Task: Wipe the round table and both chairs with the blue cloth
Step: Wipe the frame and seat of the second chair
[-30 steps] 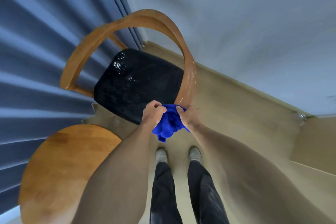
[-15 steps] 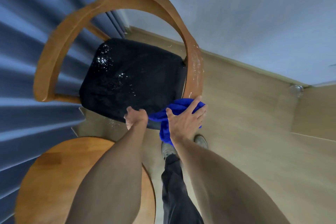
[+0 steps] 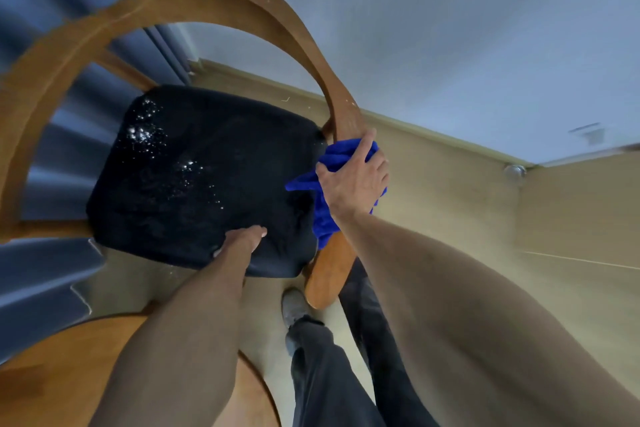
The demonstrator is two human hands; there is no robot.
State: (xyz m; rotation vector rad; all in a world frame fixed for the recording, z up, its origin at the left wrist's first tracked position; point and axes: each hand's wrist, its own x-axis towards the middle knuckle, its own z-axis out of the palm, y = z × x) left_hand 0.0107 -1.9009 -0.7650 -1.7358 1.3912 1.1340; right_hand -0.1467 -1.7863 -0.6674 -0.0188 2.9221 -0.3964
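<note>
A wooden chair [image 3: 221, 0] with a curved back rail and a black seat [image 3: 194, 184] stands in front of me; white crumbs speckle the seat's left part. My right hand [image 3: 353, 180] holds the blue cloth [image 3: 332, 163] against the chair's right arm rail, fingers curled over cloth and rail. My left hand [image 3: 242, 239] rests on the front edge of the black seat, its fingers mostly hidden behind the wrist. The round wooden table [image 3: 69, 374] shows at the bottom left.
Blue curtains [image 3: 41, 87] hang along the left behind the chair. A pale wall [image 3: 450, 28] and baseboard run behind, with beige floor [image 3: 467, 218] to the right. My legs and a shoe [image 3: 294, 305] stand just in front of the chair.
My left hand let go of the cloth and moved onto the seat's front edge. My right hand carried the cloth up onto the right arm rail. The view came closer to the chair.
</note>
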